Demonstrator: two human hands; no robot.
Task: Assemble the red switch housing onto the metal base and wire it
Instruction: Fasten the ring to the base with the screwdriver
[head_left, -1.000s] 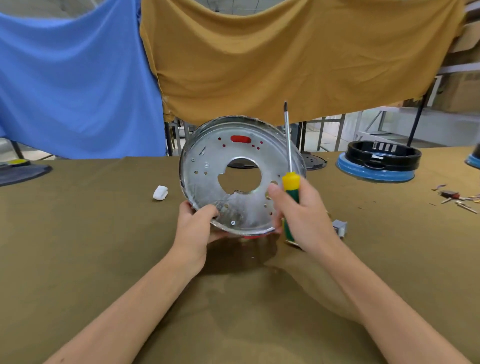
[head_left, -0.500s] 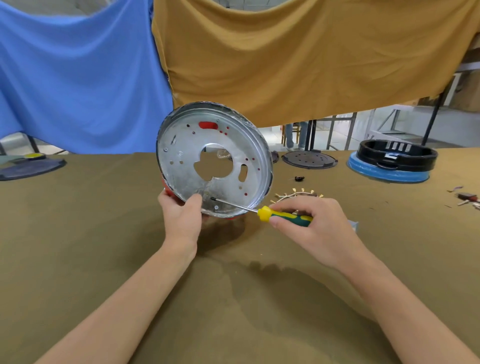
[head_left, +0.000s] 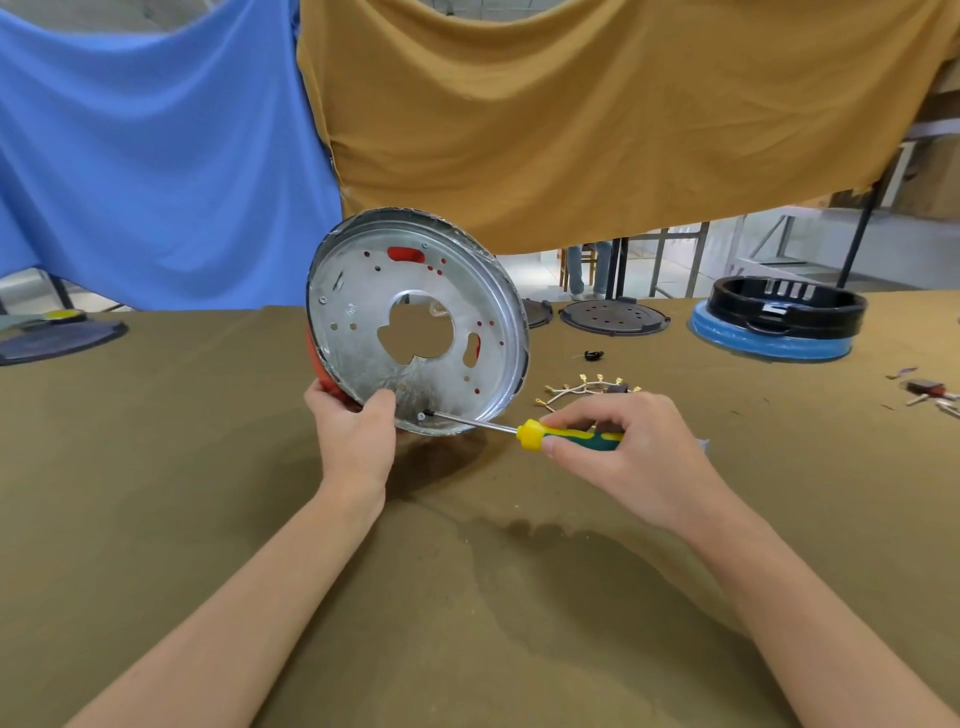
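Head view: propping up on edge on the surface (head_left: 208, 519), metal base (head_left: 358, 291) tilting with its hollow face toward the camera, probably so the screw holes are reachable. Showing red through the slots and along the lower left rim, red housing (head_left: 318, 364) sitting behind the base, pressed against its back. Gripping the lower rim, left hand (head_left: 356, 441), thumb curling over the metal and fingers wrapping behind, seemingly clamping housing and base together while steadying the tilt. Holding a screwdriver (head_left: 571, 436) by its green and yellow handle, right hand (head_left: 631, 457), fingers curling round the handle in a firm grip, shaft lying nearly level and reaching left. Meeting a small screw (head_left: 422, 415) near the bottom of the base, just beside the left thumb, tip apparently seated for driving. Lying on the surface just behind the right hand, bundle of wires (head_left: 587, 387) with brass terminals, likely waiting for the wiring step. Resting further back, black ring (head_left: 779, 306) on a blue pad.
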